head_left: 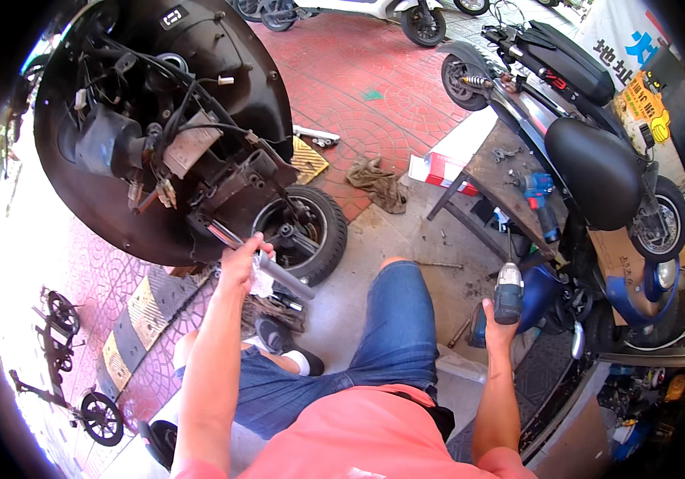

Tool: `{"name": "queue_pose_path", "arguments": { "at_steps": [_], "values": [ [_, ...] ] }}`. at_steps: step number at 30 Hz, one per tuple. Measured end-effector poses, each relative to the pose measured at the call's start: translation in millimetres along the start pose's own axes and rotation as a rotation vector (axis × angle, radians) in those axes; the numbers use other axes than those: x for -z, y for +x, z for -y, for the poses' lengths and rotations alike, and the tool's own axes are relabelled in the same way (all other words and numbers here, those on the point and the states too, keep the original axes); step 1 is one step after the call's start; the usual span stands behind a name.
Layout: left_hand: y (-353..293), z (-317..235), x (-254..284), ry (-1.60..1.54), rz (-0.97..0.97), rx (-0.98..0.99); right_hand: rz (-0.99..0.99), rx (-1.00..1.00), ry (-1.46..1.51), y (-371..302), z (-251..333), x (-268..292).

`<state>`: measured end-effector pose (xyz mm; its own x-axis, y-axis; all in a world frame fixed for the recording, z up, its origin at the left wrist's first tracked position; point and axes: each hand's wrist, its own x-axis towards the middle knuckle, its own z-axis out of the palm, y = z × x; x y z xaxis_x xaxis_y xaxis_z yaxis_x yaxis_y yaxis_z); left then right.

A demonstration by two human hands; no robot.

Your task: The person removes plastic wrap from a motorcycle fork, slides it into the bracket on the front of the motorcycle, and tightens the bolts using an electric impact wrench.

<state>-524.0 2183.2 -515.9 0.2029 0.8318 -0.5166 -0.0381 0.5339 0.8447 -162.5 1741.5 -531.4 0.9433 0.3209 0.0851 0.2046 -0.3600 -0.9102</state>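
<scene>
While the left hand (240,267) is closed round the grey fork tube (283,277) of the tipped-up scooter, with a bit of white rag (263,281) bunched against it, the right hand (500,319) is wrapped tight on the grip of a cordless drill (508,294), held well apart at the person's right side, nose pointing up. That tube runs from the black front shell (119,231) w/ its loose wiring down toward the small front wheel (302,231), which sits just beside the left hand. From where I stand, doing this well means keeping the tube steady w/ the left, rag between palm and metal so it doesn't slip, and bringing the drill across square to the fastener, not at an angle; can't tell which bolt it's for, too small to see. Watch the dangling wires near the tube, and keep the knee (394,275) clear of the bit. Workbench (510,180) w/ another blue drill (540,199) stands close behind if a different bit's needed.
</scene>
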Motion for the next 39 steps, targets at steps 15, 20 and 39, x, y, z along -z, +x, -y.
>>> {"name": "queue_pose_path", "arguments": {
  "at_steps": [15,20,39],
  "values": [
    [0,-10,-10,0.016,-0.019,0.056,0.022,-0.069,0.001,12,-164,-71],
    [5,-2,-2,-0.014,-0.023,0.107,0.130,-0.185,-0.160,-6,-169,-47],
    [15,-11,10,0.155,0.054,0.150,-0.618,-1.487,0.268,-159,-317,66]
  ]
}}
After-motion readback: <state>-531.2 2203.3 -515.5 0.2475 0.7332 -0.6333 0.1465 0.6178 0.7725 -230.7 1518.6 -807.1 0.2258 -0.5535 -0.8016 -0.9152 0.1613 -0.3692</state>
